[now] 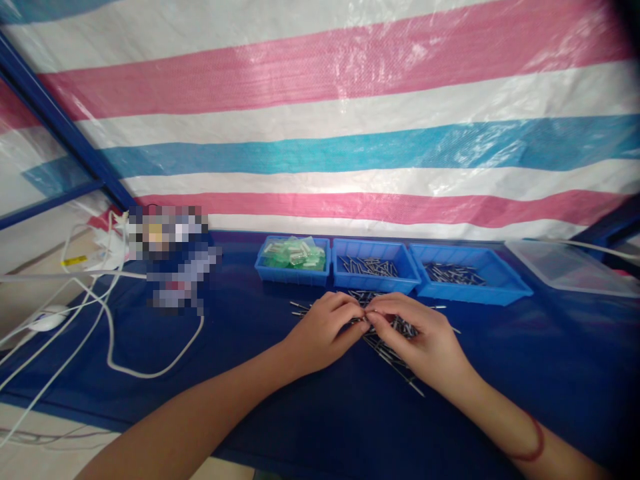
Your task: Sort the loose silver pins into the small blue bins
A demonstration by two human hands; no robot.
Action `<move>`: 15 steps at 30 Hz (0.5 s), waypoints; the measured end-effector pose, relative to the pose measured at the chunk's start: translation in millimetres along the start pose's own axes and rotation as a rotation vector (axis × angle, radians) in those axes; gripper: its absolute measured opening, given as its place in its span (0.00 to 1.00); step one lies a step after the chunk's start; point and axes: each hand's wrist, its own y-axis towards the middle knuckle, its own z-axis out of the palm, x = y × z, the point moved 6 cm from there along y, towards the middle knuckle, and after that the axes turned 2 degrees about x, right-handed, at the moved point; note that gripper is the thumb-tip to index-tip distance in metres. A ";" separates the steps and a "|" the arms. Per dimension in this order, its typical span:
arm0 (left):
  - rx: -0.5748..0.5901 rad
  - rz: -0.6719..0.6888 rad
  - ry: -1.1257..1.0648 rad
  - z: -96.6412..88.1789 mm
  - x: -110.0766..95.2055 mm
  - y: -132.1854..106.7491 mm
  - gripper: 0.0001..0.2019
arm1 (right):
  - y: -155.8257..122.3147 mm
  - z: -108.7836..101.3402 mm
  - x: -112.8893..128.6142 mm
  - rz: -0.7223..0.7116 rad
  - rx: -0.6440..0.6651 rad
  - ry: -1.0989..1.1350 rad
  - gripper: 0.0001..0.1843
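My left hand (327, 331) and my right hand (423, 337) meet fingertip to fingertip over a loose pile of thin metal pins (387, 350) on the dark blue table. Thumb and fingers of each hand are pinched together. Whatever sits between the fingertips is too small and too covered to make out. Pins stick out of the pile on several sides, and the hands hide part of it. Just behind the hands stands a blue bin (375, 278) with more such pins inside.
Left of that bin, another blue bin (293, 275) holds green and clear pieces; a third bin (475, 290) on the right holds metal pins. A translucent lid (565, 270) lies at the far right. White cables (107, 313) tangle across the table's left side. Striped sheeting (320, 153) hangs behind.
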 end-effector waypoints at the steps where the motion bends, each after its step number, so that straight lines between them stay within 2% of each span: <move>1: -0.014 -0.003 -0.003 -1.0 0.9 -0.1 0.09 | 0.2 -0.6 0.5 -0.007 0.000 -0.009 0.04; 6: -0.097 -0.040 -0.026 -9.2 7.4 -1.1 0.08 | 1.1 -4.9 0.2 -0.026 -0.015 -0.053 0.05; 13: -0.125 -0.075 -0.041 -14.9 10.4 -0.9 0.08 | 2.7 -2.8 -3.9 -0.036 0.015 -0.151 0.05; 15: -0.111 -0.078 -0.019 -14.2 9.5 -1.1 0.10 | 4.3 -8.8 -9.9 -0.019 0.002 -0.183 0.04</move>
